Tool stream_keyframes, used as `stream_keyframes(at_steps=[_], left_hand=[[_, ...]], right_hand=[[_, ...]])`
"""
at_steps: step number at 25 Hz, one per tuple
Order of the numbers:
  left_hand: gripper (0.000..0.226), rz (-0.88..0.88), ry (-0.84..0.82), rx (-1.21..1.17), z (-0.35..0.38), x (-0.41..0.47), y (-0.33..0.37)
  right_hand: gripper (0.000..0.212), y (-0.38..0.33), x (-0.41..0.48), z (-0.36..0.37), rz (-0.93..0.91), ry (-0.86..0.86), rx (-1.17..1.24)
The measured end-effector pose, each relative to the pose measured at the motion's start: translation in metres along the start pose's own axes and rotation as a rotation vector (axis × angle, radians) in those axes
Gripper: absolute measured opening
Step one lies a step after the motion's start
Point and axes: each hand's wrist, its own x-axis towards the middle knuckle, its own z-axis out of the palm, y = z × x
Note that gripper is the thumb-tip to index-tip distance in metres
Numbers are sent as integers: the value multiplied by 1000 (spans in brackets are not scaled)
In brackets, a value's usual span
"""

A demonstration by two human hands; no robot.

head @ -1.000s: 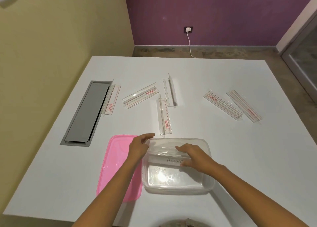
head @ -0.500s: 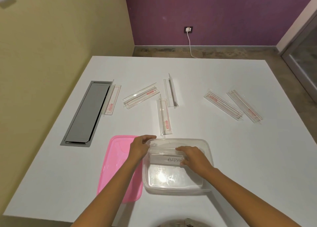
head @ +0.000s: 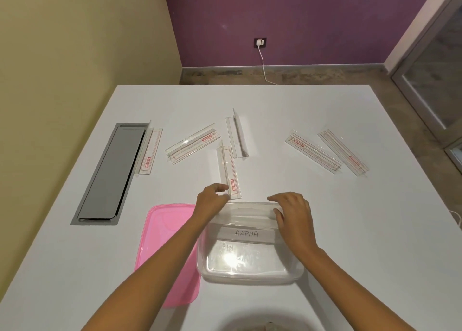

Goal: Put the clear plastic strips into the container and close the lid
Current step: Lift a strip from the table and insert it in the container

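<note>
Left hand point(head: 212, 198) touches the near end of a strip point(head: 228, 168) just beyond the container point(head: 250, 278); can't tell if it grips. Right hand point(head: 293, 214) hovers loosely open over the container's far rim, holding nothing.

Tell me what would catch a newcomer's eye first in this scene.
Probably the pink lid, lying flat on the white table just left of the open clear container, which has a strip marked ALPHA inside. Both hands are at the container's far rim: the left hand at the near end of one strip, the right hand over the rim. More clear strips lie scattered farther back.
</note>
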Motion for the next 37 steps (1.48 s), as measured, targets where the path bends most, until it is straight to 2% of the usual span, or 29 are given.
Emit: stream_keyframes(at_steps=[2, 3, 6, 8, 12, 14, 17, 20, 22, 26, 28, 30, 33, 35, 37], left_hand=[[11, -38, 28, -63, 2, 16, 14], [9, -52, 40, -50, 4, 26, 20], [29, -101, 51, 187, 9, 54, 26], [34, -144, 65, 276, 16, 69, 25], [22, -195, 74, 344, 25, 79, 22], [16, -201, 134, 347, 27, 81, 21], [23, -203, 218, 284, 24, 85, 19], [18, -218, 132, -66, 16, 80, 20], [15, -179, 48, -233, 11, 66, 23], [16, -44, -133, -300, 6, 35, 29], [18, -51, -259, -412, 11, 20, 27], [23, -63, -372, -477, 19, 6, 24], [15, -69, -454, -502, 30, -21, 23], [14, -50, -482, -472, 32, -37, 22], [19, 3, -465, -381, 28, -45, 17]], right_hand=[[31, 5, 3, 2, 47, -40, 8], [31, 8, 3, 4, 53, -49, 17], [42, 10, 3, 6, 48, -51, 62], [47, 11, 7, 8, 38, -58, 78], [45, 12, 13, 8, -5, -57, 82], [44, 13, 14, 8, -7, -58, 86], [37, 15, 15, 9, -5, -66, 87], [22, 11, 17, 7, 28, -80, 139], [20, 4, 21, 2, 92, -73, 246], [16, -14, 34, -13, 187, -8, 488], [22, -24, 42, -21, 287, -99, 682], [38, -33, 49, -25, 405, -253, 935], [57, -35, 49, -27, 478, -403, 1305], [68, -34, 45, -28, 481, -453, 1447], [68, -34, 39, -30, 483, -470, 1473]])
